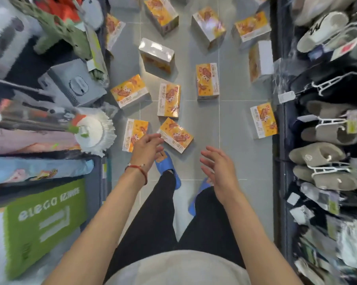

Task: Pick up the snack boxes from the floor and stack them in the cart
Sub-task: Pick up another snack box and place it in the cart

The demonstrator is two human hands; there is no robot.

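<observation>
The nearest snack box [176,134] lies flat on the floor [231,124], long axis slanting far-left to near-right, its left corner by the left hand's [147,148] loosely spread, empty fingers [154,138]; the right hand [218,167], equally empty and relaxed, hangs farther back

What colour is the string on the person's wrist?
Red. The bracelet sits on the left wrist, just behind the left hand, clearest in the head view.

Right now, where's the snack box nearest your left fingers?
Head view, floor centre: angled snack box just right of the left hand, ahead of the blue slipper.
</observation>
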